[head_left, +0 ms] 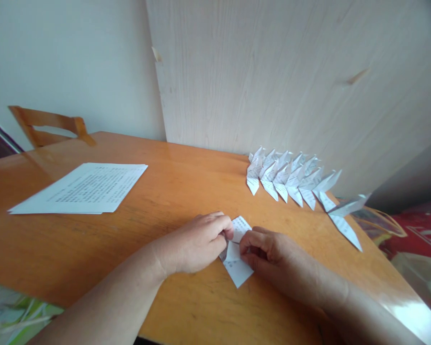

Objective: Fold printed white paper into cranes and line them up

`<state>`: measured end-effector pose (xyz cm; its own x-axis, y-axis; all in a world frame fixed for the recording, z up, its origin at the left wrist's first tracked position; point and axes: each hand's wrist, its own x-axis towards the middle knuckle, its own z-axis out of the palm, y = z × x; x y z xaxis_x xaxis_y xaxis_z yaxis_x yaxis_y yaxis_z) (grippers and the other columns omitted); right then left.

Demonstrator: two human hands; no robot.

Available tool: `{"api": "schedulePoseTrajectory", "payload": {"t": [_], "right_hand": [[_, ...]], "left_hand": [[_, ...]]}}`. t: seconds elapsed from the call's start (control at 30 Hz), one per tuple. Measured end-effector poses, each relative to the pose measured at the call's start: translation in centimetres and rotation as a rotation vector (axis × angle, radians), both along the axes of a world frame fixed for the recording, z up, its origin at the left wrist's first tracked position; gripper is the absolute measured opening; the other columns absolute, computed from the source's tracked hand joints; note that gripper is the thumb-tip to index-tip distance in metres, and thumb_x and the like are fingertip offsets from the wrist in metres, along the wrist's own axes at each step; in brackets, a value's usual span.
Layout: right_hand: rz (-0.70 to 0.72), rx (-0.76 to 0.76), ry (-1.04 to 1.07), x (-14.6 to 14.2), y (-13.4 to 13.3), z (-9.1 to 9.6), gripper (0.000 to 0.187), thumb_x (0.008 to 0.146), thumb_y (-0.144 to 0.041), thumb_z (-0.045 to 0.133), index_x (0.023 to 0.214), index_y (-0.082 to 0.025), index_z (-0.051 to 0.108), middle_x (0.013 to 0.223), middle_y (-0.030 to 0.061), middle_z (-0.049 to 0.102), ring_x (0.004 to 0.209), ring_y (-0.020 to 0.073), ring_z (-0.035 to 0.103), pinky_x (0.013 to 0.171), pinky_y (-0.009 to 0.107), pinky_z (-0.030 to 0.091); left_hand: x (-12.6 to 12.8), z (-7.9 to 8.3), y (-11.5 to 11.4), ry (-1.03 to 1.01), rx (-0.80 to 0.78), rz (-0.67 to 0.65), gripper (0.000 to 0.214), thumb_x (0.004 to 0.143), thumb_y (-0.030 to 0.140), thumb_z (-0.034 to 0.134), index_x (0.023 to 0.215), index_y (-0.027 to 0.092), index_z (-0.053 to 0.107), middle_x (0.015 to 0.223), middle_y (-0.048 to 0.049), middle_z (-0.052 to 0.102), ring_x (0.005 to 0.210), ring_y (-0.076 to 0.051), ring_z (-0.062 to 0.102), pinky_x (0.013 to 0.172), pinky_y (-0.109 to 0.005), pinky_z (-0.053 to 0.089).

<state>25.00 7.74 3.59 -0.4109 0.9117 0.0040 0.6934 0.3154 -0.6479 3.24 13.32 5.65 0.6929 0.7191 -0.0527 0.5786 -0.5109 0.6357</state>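
Observation:
A folded piece of printed paper (238,273) lies on the wooden table in front of me, with creases across its middle. My left hand (204,241) pinches its left side, fingers curled and closed on the paper. On the opposite side, my right hand (273,251) grips the paper's right edge between thumb and bent fingers. Parts of the sheet are hidden under both hands. Farther back on the right stand rows of folded paper cranes (287,175), made of similar printed paper. One separate paper crane (345,215) sits nearest the table's right edge.
A stack of printed sheets (93,187) rests on the left of the wooden table (187,177). Behind it is a wooden chair (53,122). A pale wood panel (273,72) rises along the back edge. Red bags (420,230) are beyond the right edge.

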Motion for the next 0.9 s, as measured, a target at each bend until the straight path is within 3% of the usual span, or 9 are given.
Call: {"api": "schedulePoseTrajectory", "payload": {"t": [0.27, 0.53, 0.9], "right_hand": [[0.003, -0.004, -0.039, -0.2, -0.09, 0.47, 0.012, 0.089, -0.014, 0.054, 0.085, -0.023, 0.061, 0.083, -0.0021, 0.064, 0.071, 0.0122, 0.055, 0.063, 0.024, 0.038], [0.012, 0.004, -0.035, -0.21, -0.09, 0.33, 0.014, 0.088, -0.01, 0.053, 0.086, -0.023, 0.06, 0.082, -0.003, 0.063, 0.071, 0.0114, 0.055, 0.062, 0.023, 0.037], [0.036, 0.002, 0.005, -0.27, 0.06, 0.42, 0.015, 0.09, -0.01, 0.053, 0.083, -0.022, 0.057, 0.082, -0.0043, 0.061, 0.07, 0.01, 0.053, 0.063, 0.022, 0.038]], "left_hand": [[-0.33, -0.15, -0.01, 0.018, -0.018, -0.001, 0.018, 0.079, 0.024, 0.059, 0.097, 0.024, 0.057, 0.103, -0.0001, 0.061, 0.093, -0.018, 0.057, 0.072, -0.027, 0.044], [-0.26, -0.19, 0.09, 0.038, 0.043, -0.038, 0.02, 0.077, 0.018, 0.057, 0.096, 0.023, 0.057, 0.102, -0.0011, 0.06, 0.094, -0.019, 0.057, 0.073, -0.028, 0.044], [-0.13, -0.36, 0.07, 0.029, 0.064, -0.083, 0.009, 0.084, 0.026, 0.062, 0.094, 0.024, 0.062, 0.099, -0.0002, 0.057, 0.087, -0.016, 0.057, 0.067, -0.025, 0.042]]}}
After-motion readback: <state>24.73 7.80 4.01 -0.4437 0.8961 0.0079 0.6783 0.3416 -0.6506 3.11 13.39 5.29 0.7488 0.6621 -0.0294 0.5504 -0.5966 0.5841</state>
